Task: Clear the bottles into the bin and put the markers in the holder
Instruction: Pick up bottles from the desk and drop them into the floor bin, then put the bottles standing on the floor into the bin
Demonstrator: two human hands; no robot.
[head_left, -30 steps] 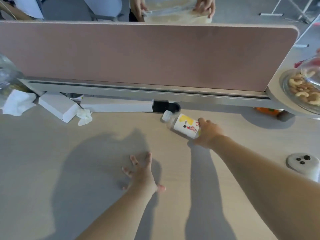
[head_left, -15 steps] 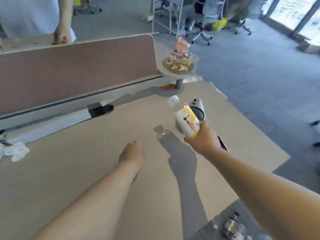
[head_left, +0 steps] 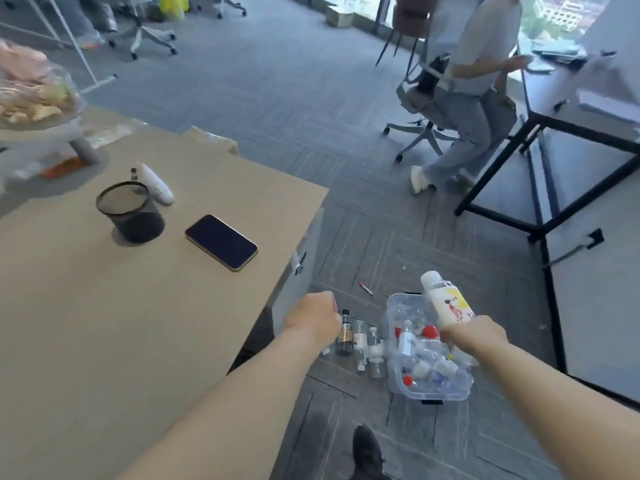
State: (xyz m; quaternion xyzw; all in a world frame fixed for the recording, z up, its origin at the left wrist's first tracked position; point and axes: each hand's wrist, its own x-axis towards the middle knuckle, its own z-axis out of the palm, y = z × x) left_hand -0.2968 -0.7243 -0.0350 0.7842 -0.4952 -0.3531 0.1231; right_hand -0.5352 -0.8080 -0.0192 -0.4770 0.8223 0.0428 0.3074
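Note:
My right hand (head_left: 472, 332) grips a small white-capped bottle (head_left: 446, 301) with a yellow and white label, held tilted above a clear plastic bin (head_left: 394, 372) on the floor. Several bottles with red and white caps lie inside the bin. My left hand (head_left: 313, 317) hovers past the desk's edge with fingers curled and nothing in it. A few loose bottles (head_left: 356, 336) stand on the floor beside the bin. A black mesh holder (head_left: 130, 211) stands on the desk (head_left: 86, 306). A red marker (head_left: 365, 288) lies on the floor.
A dark phone (head_left: 221, 242) lies on the desk to the right of the holder, and a white device (head_left: 156, 183) lies behind it. A snack bowl (head_left: 34, 102) sits far left. A person on an office chair (head_left: 460, 109) sits at a black-framed desk (head_left: 568, 140) to the right.
My view swung right from the desk toward the floor. My right hand carried the bottle off the desk to above the bin, and my left hand moved off the desktop past the edge.

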